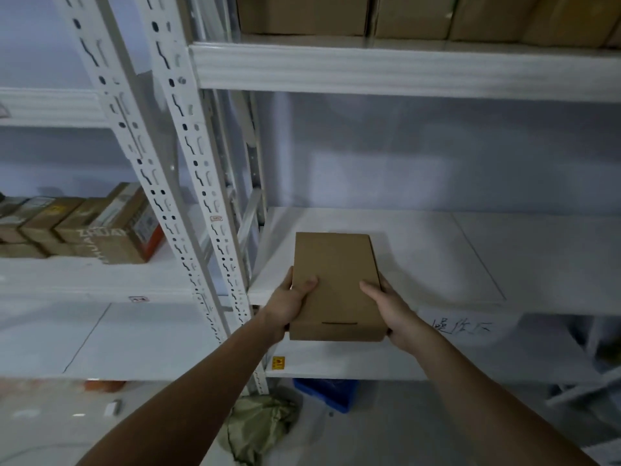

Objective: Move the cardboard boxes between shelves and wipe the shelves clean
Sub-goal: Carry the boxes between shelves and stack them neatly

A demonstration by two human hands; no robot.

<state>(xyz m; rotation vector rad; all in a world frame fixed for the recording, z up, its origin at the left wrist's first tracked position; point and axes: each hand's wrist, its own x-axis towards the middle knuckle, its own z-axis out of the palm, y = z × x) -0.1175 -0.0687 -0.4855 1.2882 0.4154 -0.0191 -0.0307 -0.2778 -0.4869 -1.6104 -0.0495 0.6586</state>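
Observation:
A flat brown cardboard box (336, 284) is held over the front edge of the white middle shelf (437, 257) of the right-hand rack. My left hand (289, 304) grips its left side, thumb on top. My right hand (393, 311) grips its right side, thumb laid on the lid. The box's far end reaches over the shelf board; whether it touches the board I cannot tell. The rest of that shelf board is bare.
Several cardboard boxes (403, 15) line the top shelf. More boxes (84, 227) sit on the left rack's shelf. White slotted uprights (188, 183) stand between the racks. On the floor lie a green cloth (258, 428) and a blue bin (326, 391).

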